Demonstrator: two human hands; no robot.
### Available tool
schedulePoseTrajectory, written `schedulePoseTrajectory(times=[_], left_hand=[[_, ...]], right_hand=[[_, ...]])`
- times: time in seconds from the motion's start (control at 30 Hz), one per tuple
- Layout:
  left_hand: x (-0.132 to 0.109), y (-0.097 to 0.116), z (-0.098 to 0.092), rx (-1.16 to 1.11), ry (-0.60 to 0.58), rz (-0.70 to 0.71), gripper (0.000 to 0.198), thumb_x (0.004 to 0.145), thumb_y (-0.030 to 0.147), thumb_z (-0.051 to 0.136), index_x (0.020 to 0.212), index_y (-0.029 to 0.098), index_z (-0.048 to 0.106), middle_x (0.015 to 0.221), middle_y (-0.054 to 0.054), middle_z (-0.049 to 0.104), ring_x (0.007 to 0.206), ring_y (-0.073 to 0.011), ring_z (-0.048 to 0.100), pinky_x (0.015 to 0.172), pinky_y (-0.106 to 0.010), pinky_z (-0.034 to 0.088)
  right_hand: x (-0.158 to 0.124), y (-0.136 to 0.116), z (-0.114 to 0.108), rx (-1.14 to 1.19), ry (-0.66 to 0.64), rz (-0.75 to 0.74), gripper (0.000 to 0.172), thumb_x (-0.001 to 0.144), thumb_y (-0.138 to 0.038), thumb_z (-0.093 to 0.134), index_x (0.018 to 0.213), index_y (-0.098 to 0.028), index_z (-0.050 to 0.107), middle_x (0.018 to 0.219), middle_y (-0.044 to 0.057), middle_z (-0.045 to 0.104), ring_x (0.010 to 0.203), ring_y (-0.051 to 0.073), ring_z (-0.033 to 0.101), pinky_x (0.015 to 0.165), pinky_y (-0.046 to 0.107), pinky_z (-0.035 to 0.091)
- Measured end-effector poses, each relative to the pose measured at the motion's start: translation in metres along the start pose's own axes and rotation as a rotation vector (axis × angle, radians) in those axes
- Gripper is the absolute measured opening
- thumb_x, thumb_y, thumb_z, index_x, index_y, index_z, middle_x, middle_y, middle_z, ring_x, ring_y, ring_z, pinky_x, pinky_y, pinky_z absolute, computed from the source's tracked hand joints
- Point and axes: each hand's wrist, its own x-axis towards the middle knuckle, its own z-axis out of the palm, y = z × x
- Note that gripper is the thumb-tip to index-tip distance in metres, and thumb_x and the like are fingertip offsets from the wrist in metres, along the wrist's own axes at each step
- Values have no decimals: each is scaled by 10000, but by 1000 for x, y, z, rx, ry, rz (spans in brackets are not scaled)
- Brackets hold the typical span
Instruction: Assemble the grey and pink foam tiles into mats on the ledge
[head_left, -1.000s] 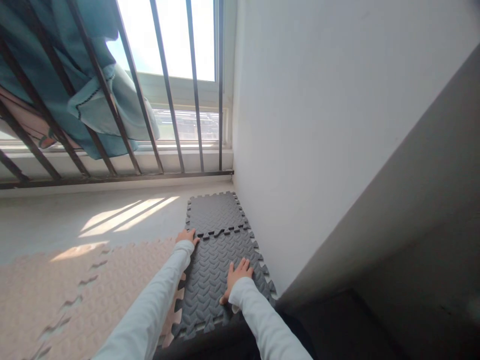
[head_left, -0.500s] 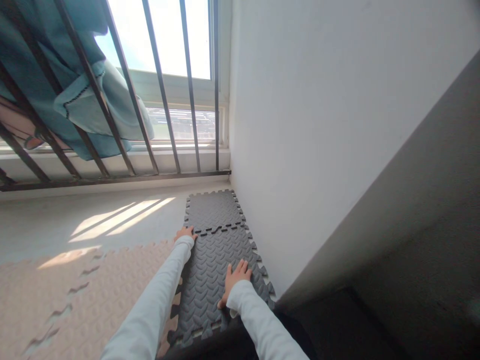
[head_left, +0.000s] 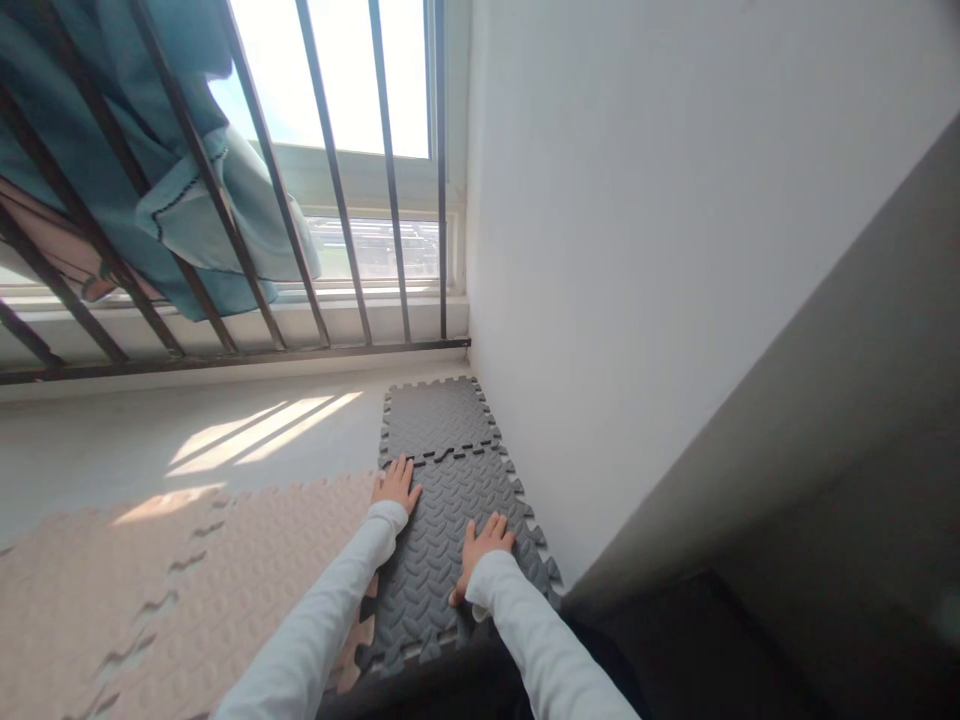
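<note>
My left hand point(head_left: 396, 486) lies flat with fingers spread at the far left corner of the near grey foam mat tile point(head_left: 442, 545), where it meets the pink foam mat point(head_left: 300, 540). On the same grey tile, closer to me, my right hand point(head_left: 484, 552) presses down with its fingers stretched out. A second grey foam tile point(head_left: 437, 414) lies beyond, against the near one along a toothed seam with a dark gap showing. The near tile's left edge runs beside the pink mat's teeth, partly hidden by my left sleeve.
A white wall point(head_left: 637, 250) rises along the grey tiles' right side. Dark metal railing bars point(head_left: 341, 200) stand before a window at the back, with blue cloth point(head_left: 172, 250) hanging behind them. Bare floor point(head_left: 97, 430) with sunlit stripes stretches at left.
My left hand has shifted from the grey tile's left edge slightly right onto its corner, fingers now more spread. My right hand stays on the tile. The view has swung slightly left.
</note>
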Motion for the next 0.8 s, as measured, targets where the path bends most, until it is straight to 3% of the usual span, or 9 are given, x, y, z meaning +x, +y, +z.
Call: schedulePoseTrajectory(times=[0.13, 0.37, 0.67, 0.8], left_hand=[[-3, 2, -8, -11, -53, 0, 546, 842, 407, 254, 1369, 287, 177, 1459, -18, 141, 1328, -191, 154, 1046, -475, 211], [0, 12, -16, -58, -125, -63, 551, 820, 483, 305, 1344, 320, 255, 1464, -34, 127, 1331, -212, 138, 1057, -477, 176], [11, 21, -36, -68, -194, -99, 493, 806, 376, 378, 1294, 306, 362, 1457, -33, 169, 1313, -261, 190, 1030, -533, 206], [16, 35, -42, 13, -168, 12, 525, 769, 292, 441, 1289, 241, 382, 1465, -29, 120, 1326, -255, 138, 1041, -539, 191]], right_hand=[[5, -1, 2, -7, 0, 8, 1321, 328, -577, 763, 1381, -128, 105, 1392, 313, 78, 1275, 449, 73, 933, 617, 164], [12, -5, 3, -7, 8, 37, 1355, 271, -509, 798, 1377, -110, 124, 1381, 326, 108, 1266, 460, 100, 926, 614, 187], [13, -5, 2, -25, -2, 39, 1361, 268, -526, 797, 1379, -121, 122, 1381, 326, 113, 1261, 470, 105, 907, 630, 199], [15, -5, 4, -23, 6, 39, 1375, 261, -514, 801, 1379, -112, 108, 1378, 331, 111, 1260, 471, 107, 908, 627, 203]])
